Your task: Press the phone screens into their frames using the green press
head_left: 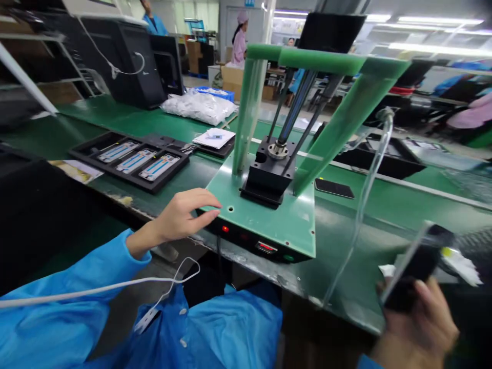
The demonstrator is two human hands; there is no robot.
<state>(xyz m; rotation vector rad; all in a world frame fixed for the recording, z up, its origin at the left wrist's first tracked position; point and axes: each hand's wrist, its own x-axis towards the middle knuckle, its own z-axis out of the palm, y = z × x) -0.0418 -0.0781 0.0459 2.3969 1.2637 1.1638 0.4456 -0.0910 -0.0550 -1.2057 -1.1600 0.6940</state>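
Observation:
At the right, my right hand (423, 318) grips a smartphone (417, 271) with a dark face and pale edge, held tilted above the bench; motion blurs it a little. My left hand (190, 215) is at the front left corner of the press fixture, open, its fingers stretched out and the thumb apart, with nothing in it. That press has a green base plate (253, 220), green uprights and a black pressing block (267, 177). A red lit switch (225, 229) and a small red display (266, 247) show on its front.
A black tray (154, 187) with several phone housings lies left of the press. A dark phone (334, 188) lies right of it, near a clear hose (365, 205). White bags (200, 106) and a computer tower (126, 61) stand behind. Other people are in the background.

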